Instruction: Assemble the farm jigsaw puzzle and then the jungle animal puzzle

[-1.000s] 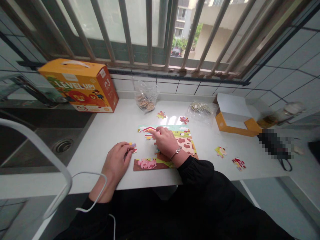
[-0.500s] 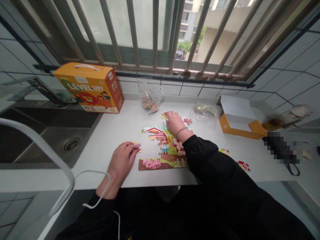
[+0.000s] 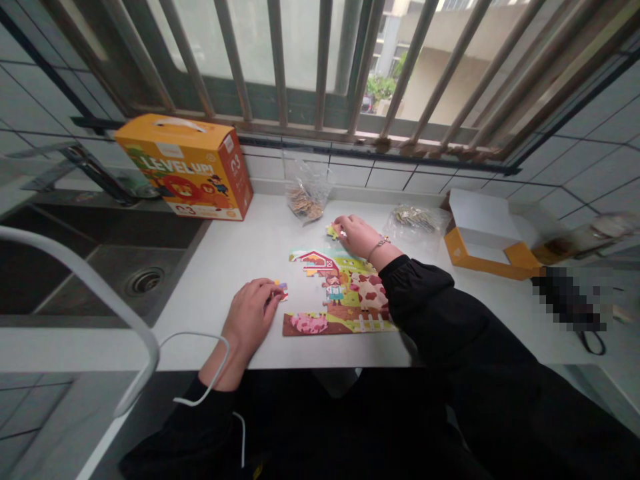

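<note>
Head view: a multicoloured puzzle piece (image 3: pixel 284 291) is partly covered by the left hand (image 3: pixel 253 310), a green piece (image 3: pixel 331 231) by the right hand (image 3: pixel 358 235); whether either grip is closed cannot be told. On the tabletop (image 3: pixel 205 280), the part-built puzzle (image 3: pixel 350 297) is overlapped by the right sleeve (image 3: pixel 425 300).

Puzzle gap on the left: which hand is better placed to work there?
Likely the left hand: it rests beside the gap, touching a puzzle piece, while the right hand reaches past the puzzle's far edge.
</note>
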Tool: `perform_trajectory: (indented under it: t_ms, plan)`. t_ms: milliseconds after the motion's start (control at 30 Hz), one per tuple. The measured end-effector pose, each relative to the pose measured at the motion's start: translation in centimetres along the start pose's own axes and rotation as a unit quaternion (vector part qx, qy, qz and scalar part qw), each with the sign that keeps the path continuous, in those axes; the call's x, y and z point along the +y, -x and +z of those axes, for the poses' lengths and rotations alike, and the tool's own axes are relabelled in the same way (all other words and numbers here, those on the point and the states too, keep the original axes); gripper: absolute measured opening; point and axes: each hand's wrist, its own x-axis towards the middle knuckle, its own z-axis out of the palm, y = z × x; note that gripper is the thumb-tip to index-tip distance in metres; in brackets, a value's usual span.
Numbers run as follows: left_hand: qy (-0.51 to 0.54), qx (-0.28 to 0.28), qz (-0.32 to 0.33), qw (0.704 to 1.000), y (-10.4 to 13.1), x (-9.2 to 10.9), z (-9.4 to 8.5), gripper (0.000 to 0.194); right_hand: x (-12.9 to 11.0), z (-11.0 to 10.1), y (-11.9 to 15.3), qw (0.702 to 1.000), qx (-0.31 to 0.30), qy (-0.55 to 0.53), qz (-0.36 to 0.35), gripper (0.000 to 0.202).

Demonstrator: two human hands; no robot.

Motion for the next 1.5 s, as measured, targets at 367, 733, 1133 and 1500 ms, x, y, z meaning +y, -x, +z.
perform_trajectory:
  t_ms: [367, 733, 1133, 1500]
  plan:
    - [-0.012, -0.005, 0.0, 1.0, -0.1, 0.2, 0.0, 0.015, -8.1, 2.7, 13.5, 0.976, -0.037, -0.106, -0.188, 0.016]
    - [-0.016, -0.001, -0.009, 1.0, 0.0, 0.2, 0.1, 0.015, -9.6, 3.5, 16.0, 0.985, 0.003, -0.066, -0.158, 0.021]
    - [-0.02, -0.005, -0.002, 1.0, -0.1, 0.3, -0.1, 0.012, -12.1, 5.9, 19.4, 0.995, 0.055, -0.007, -0.083, 0.043]
    - [-0.01, 0.004, -0.007, 1.0, -0.1, 0.4, -0.1, 0.014, -14.9, 6.6, 21.0, 0.999, 0.051, -0.002, -0.015, 0.056]
